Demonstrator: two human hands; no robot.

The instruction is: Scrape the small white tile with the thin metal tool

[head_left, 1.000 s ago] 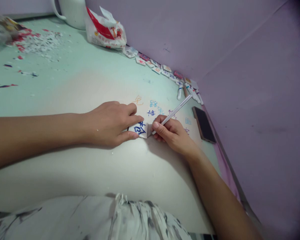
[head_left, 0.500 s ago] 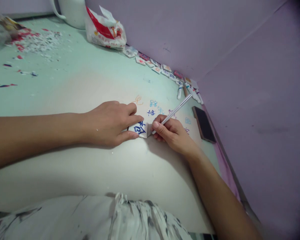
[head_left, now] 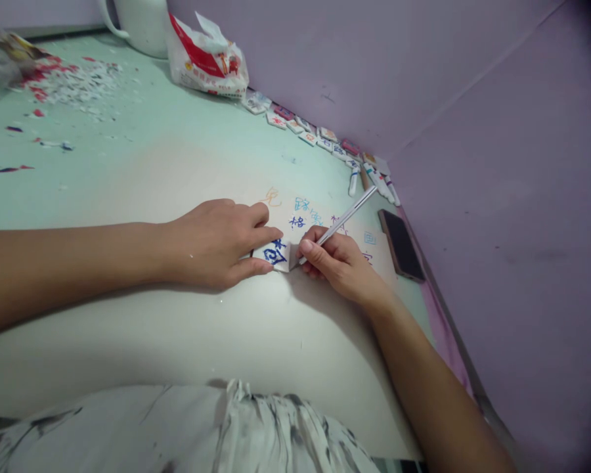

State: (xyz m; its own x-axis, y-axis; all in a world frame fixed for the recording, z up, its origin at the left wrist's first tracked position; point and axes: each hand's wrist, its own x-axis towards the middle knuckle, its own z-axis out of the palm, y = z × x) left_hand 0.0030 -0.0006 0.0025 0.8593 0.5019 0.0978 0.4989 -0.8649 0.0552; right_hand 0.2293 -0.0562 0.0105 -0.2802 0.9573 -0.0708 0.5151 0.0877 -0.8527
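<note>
My left hand (head_left: 217,242) lies on the table and pinches a small white tile (head_left: 276,253) with a dark blue character on it between thumb and forefinger. My right hand (head_left: 337,263) is closed round a thin silver pen-like tool (head_left: 343,219), whose tip rests at the tile's right edge. Blue and orange characters (head_left: 303,213) are written on the table surface just behind the tile.
A black phone (head_left: 401,244) lies right of my right hand by the wall. A row of small tiles (head_left: 320,136) and markers (head_left: 380,182) lines the purple wall. At the back stand a red-and-white plastic bag (head_left: 207,58), a white jug (head_left: 140,25) and scattered scraps (head_left: 71,82).
</note>
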